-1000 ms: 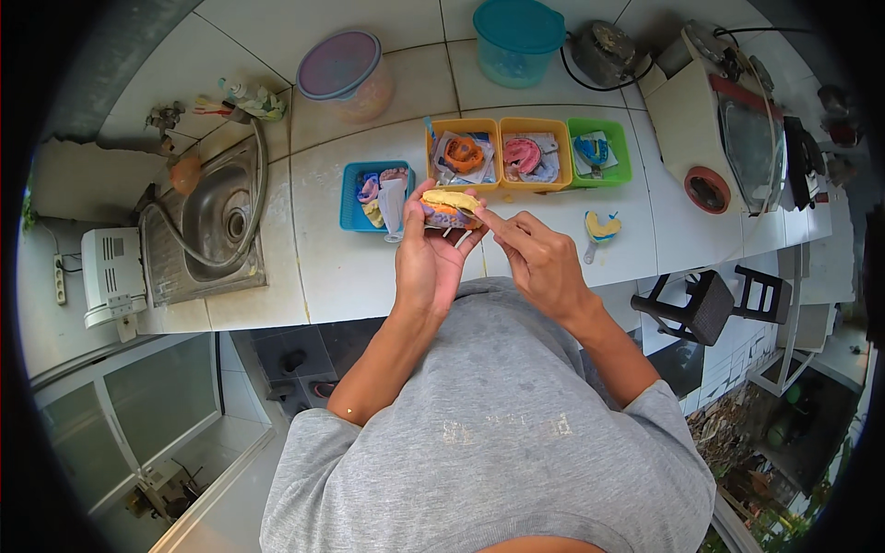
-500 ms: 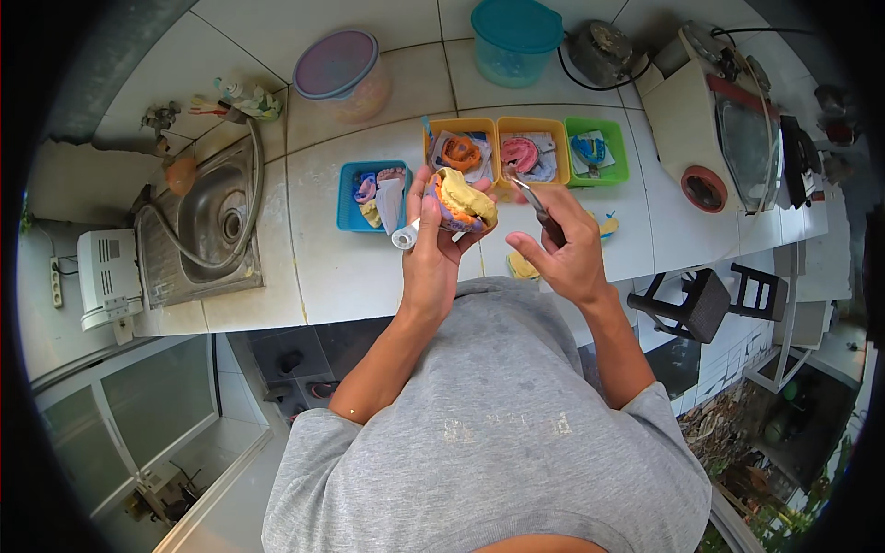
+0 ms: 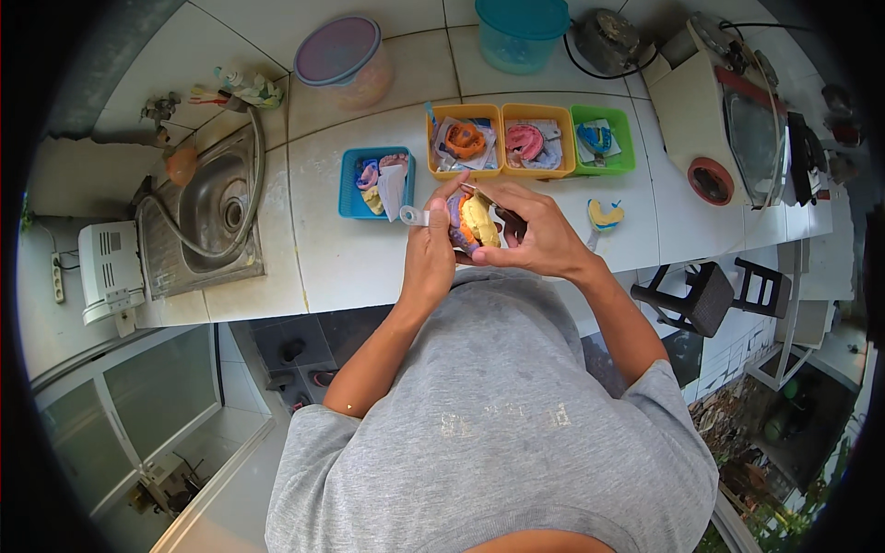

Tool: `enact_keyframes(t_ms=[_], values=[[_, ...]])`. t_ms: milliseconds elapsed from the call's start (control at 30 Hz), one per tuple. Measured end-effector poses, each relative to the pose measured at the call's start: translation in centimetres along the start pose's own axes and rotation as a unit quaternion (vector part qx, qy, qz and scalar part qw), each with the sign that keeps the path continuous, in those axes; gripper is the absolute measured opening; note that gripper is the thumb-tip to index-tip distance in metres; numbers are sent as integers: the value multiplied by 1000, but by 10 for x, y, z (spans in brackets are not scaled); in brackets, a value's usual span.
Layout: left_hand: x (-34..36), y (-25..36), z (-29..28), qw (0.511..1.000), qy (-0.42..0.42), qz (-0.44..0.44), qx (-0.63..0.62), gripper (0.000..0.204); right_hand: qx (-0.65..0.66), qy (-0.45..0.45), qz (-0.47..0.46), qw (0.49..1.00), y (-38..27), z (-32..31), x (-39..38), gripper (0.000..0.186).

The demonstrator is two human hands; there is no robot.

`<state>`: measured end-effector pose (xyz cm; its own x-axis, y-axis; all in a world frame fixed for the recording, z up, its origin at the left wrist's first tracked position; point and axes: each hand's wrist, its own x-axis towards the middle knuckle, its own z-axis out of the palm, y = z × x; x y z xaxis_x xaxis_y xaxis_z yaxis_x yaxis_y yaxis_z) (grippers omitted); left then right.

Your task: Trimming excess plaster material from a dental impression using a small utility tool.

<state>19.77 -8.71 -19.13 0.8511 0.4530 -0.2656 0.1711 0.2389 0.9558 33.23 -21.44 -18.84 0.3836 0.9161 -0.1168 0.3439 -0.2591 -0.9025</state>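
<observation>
Lighting's p. decent tbh: white tiled counter (image 3: 350, 267) is bright w/ soft, faint shadows, can't tell the exact source. Dark floor tiles (image 3: 348, 343) r way dimmer. Bit of sheen on the steel sink (image 3: 171, 272). Yellow dental cast (image 3: 480, 224) pops, tho fine detail's soft. Heavy fisheye: straight lines bow, corners full black, stuff nr the rim's stretched.

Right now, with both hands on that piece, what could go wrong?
The purple-and-orange moulded piece looks held clear of the white tiled counter, so it might drop if the left hand slips.

The right hand has its thumb and fingers around the pale yellow lump; uneven pressure could chip it.

What looks like a thin metal tool tip points toward the left fingers, perhaps risking a nick.
</observation>
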Motion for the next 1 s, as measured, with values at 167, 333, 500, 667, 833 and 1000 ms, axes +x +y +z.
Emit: enact_keyframes(t_ms=[167,333,500,667,833,1000], values=[[3,-4,-1,999,-26,22,-27,64,143,44,-17,989,22,18,-4,77],[3,-4,4,997,-41,61,-7,65,289,35,16,957,30,22,-8,79],[-2,0,6,995,-78,65,4,67,257,7,1,966,23,4,-8,73],[-13,-18,-2,908,-188,57,-369,69,175,25,-110,978,15,-14,-9,70],[-6,-19,-6,944,-63,-80,-315,62,35,10,-88,995,-15,-11,-16,69],[-2,-15,-3,957,-2,71,-283,58,-28,153,-106,982,-18,17,-32,51]])
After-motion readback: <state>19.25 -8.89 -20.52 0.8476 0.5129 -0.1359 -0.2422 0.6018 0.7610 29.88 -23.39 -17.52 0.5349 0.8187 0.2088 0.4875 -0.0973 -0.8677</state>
